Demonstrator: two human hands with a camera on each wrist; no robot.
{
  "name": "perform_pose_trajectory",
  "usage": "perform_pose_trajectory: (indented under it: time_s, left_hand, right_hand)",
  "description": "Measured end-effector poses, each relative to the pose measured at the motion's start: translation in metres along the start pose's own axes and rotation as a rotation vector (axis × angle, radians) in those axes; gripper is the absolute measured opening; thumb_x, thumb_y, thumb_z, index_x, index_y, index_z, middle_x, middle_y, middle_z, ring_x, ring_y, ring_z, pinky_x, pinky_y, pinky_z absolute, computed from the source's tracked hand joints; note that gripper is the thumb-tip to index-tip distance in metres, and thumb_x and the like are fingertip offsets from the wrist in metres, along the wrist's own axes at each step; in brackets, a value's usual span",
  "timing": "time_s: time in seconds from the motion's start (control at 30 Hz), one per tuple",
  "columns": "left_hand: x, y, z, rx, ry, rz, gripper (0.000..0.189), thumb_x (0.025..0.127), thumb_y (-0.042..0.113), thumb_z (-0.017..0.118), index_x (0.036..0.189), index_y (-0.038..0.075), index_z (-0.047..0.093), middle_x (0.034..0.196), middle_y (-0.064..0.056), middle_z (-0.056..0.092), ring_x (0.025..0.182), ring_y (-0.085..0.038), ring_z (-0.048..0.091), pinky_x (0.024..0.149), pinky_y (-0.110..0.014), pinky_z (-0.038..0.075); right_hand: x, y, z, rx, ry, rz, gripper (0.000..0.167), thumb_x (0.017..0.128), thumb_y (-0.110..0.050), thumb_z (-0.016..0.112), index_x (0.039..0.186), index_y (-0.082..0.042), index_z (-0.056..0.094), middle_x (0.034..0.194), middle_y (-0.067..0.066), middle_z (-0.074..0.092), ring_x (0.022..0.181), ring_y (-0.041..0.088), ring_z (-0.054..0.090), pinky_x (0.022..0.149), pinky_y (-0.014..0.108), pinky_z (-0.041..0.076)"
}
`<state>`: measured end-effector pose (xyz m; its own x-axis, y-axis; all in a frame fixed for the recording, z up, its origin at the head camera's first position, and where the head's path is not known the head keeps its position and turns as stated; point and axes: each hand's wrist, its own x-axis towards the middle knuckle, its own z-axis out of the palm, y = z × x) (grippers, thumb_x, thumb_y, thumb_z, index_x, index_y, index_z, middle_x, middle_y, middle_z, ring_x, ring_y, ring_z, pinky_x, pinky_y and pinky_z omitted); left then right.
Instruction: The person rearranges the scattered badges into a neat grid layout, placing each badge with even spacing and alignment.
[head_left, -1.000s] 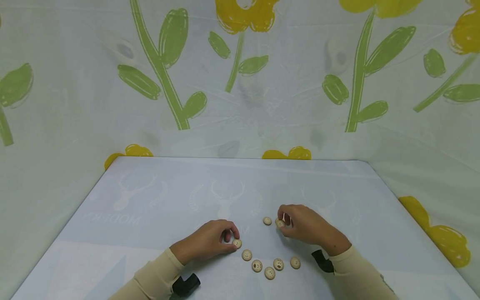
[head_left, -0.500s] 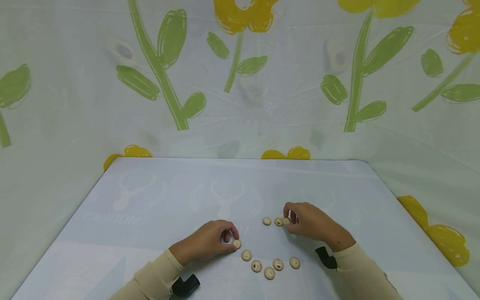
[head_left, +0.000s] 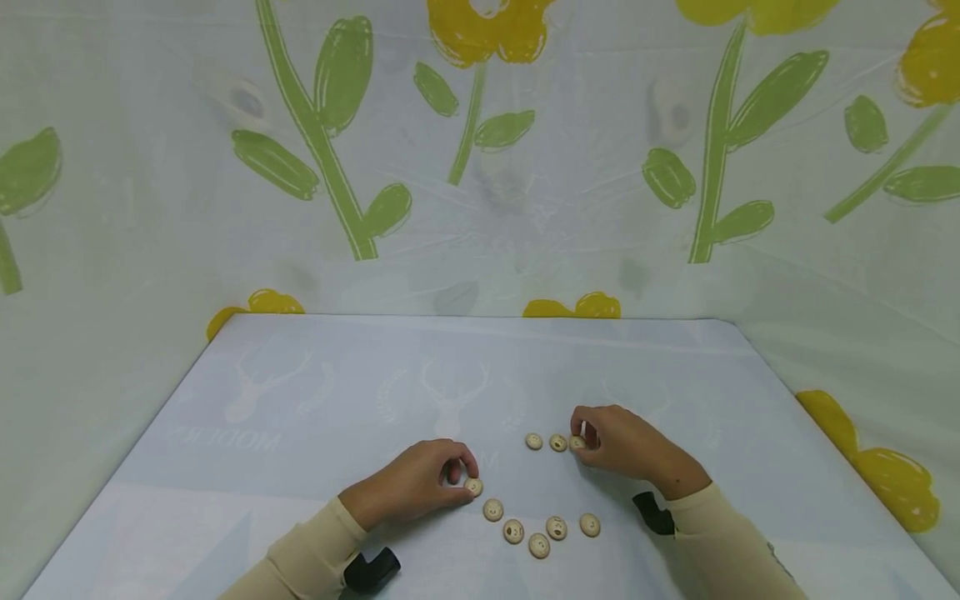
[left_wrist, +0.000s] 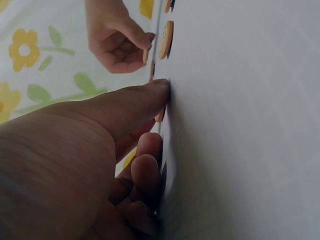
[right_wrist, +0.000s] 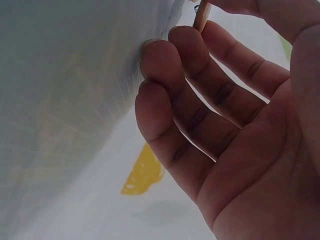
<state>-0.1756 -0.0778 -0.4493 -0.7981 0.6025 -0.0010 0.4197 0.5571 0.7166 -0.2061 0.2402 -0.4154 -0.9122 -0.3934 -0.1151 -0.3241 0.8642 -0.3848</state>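
Head view showed the right hand (head_left: 630, 446) pinching a wooden disc (head_left: 577, 442) at the upper row's right end, slightly farther from the neighbouring disc (head_left: 558, 442) than half a second earlier, while the left hand (head_left: 416, 479) still pinched another disc (head_left: 473, 487). Left wrist view mostly hid the latter behind that hand; right wrist view caught the former at its upper edge.

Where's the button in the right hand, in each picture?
Head: the button is right of centre, in the lower half.
Left wrist: it's in the upper part, just left of centre.
Right wrist: it's right by the top edge, a bit right of centre.
Shared landmark: the right hand pinching it, seen in all three.
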Motion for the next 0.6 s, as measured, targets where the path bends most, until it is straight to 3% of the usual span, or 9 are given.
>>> perform_pose_trajectory:
  time_s: [0.6]
  left_hand:
    - [0.0000, 0.0010, -0.0002, 0.009, 0.001, -0.004, 0.018, 0.085, 0.023, 0.080, 0.097, 0.020, 0.066, 0.080, 0.008, 0.055, 0.065, 0.000, 0.045, 0.060, -0.020, 0.041]
  right_hand:
    - [-0.0001, 0.0059, 0.0027, -0.002, -0.014, 0.061, 0.014, 0.086, -0.013, 0.076, 0.090, -0.019, 0.064, 0.074, -0.004, 0.056, 0.069, 0.012, 0.050, 0.060, 0.027, 0.044]
